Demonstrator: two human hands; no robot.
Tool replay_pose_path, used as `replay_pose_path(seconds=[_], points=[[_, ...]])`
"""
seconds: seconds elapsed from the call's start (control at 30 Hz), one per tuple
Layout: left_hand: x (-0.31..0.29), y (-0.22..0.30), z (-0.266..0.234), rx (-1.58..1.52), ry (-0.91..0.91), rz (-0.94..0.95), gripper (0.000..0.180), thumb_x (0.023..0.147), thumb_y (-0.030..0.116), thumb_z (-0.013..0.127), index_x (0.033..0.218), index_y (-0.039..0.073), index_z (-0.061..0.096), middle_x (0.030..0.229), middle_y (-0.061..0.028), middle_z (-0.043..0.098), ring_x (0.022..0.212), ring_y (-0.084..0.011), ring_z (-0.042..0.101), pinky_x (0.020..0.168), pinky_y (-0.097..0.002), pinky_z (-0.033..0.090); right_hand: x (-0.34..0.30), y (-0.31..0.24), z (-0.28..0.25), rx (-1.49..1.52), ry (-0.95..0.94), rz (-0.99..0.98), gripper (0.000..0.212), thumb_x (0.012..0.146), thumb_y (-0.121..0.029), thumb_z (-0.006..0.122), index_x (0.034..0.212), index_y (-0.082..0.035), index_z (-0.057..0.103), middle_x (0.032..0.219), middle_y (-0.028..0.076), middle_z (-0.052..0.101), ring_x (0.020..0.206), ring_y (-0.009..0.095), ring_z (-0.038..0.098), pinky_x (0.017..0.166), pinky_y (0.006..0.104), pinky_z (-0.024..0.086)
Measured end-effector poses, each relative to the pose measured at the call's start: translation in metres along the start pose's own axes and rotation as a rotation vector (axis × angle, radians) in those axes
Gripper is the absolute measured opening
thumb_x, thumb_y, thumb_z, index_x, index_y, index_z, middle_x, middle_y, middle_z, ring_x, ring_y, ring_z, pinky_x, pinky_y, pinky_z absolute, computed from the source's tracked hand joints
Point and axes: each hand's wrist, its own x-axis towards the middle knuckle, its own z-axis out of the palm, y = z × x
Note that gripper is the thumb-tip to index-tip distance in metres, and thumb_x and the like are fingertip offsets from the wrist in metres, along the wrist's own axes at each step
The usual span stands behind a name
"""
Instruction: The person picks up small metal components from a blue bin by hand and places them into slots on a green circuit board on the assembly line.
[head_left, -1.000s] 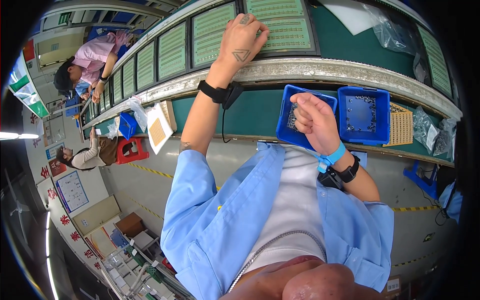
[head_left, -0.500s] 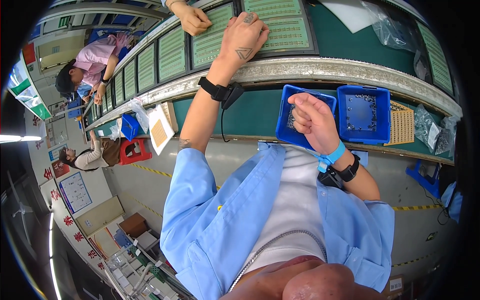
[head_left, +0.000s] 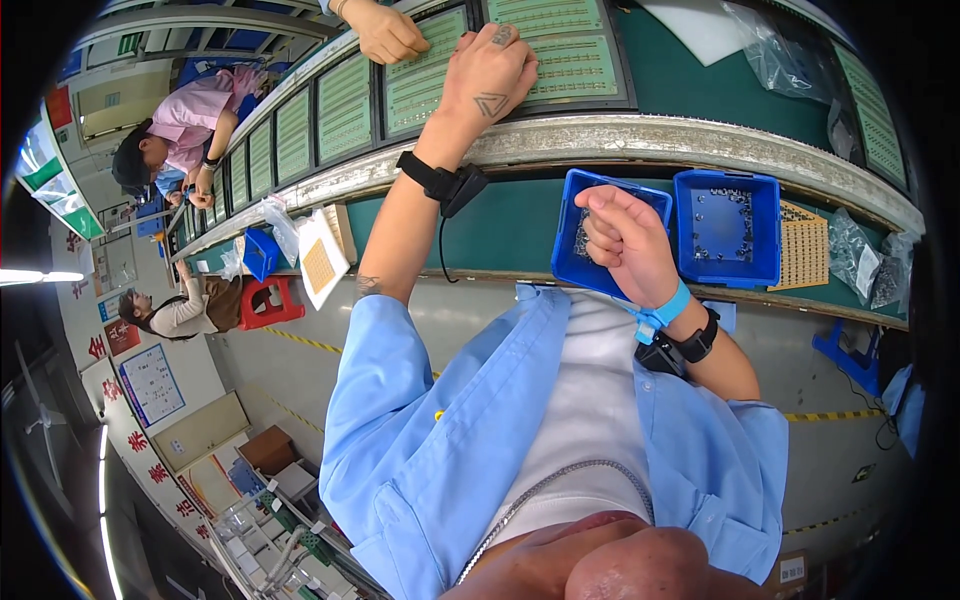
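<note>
My left hand (head_left: 489,76) reaches across the metal rail, back upward, over a pale green circuit board panel (head_left: 566,70). Its fingers curl down to the board, and the fingertips are hidden. Over a blue bin (head_left: 568,262) of small metal parts, my right hand (head_left: 630,240) is held with fingers folded in and the thumb near the index finger. Whatever either hand may hold does not show. Close to my left hand, another person's hand (head_left: 388,34) bends over a neighbouring green panel (head_left: 425,100).
A second blue bin (head_left: 728,270) with scattered small parts stands right of the first, beside a perforated tan board (head_left: 802,250) and plastic bags (head_left: 858,262). The worn metal rail (head_left: 640,137) separates me from the row of framed panels. A person in pink (head_left: 190,115) works farther left.
The other person's hand near mine has shifted slightly right. The far worker in pink has moved their hands a little. My own hands stay nearly in place.
</note>
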Motion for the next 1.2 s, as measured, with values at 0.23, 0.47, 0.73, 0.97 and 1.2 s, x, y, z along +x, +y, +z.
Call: replay_pose_path(seconds=[0.23,0.47,0.73,0.97,1.2], points=[[-0.001,0.006,-0.002,-0.048,0.053,-0.031,0.007,0.086,0.017,0.077,0.087,0.010,0.075,0.085,-0.0022,0.063,0.091,-0.0254,0.064,0.080,-0.0422,0.050,0.003,0.002,-0.007,-0.005,0.001,0.013,0.029,0.111,-0.020,0.049,0.122,0.003,0.064,0.072,-0.005,0.037,0.060,0.005,0.033,0.052,0.0230,0.027],[-0.020,0.052,-0.054,-0.352,0.105,-0.083,0.005,0.081,0.011,0.077,0.085,0.010,0.075,0.087,-0.0034,0.066,0.090,-0.0261,0.063,0.079,-0.0411,0.048,0.009,-0.012,0.008,0.326,-0.037,-0.017,0.076,0.111,-0.054,0.031,0.149,0.010,0.044,0.127,0.017,0.060,0.114,0.023,0.058,0.100,0.0367,0.045],[-0.055,0.106,-0.074,-0.548,-0.048,-0.006,0.020,0.076,0.009,0.083,0.095,0.012,0.079,0.091,-0.0008,0.066,0.088,-0.0229,0.062,0.080,-0.0385,0.048,0.019,0.001,-0.002,0.445,-0.156,-0.027,0.096,0.107,-0.069,0.021,0.158,0.012,0.029,0.161,0.022,0.041,0.150,0.029,0.040,0.128,0.0434,0.025],[-0.064,0.108,-0.066,-0.553,-0.078,0.033,0.021,0.076,0.008,0.082,0.096,0.010,0.078,0.094,-0.0018,0.067,0.091,-0.0234,0.063,0.081,-0.0386,0.047,0.020,0.011,0.007,0.262,-0.201,-0.059,0.094,0.107,-0.070,0.017,0.158,0.008,0.032,0.158,0.019,0.045,0.148,0.027,0.042,0.126,0.0427,0.029],[-0.049,0.107,-0.079,-0.554,-0.317,0.075,0.011,0.082,0.015,0.077,0.085,0.006,0.070,0.091,-0.0061,0.064,0.091,-0.0284,0.061,0.084,-0.0413,0.047,0.015,0.016,0.005,0.113,-0.169,-0.031,0.089,0.109,-0.068,0.014,0.155,0.005,0.039,0.151,0.015,0.053,0.143,0.024,0.049,0.123,0.0416,0.035]])
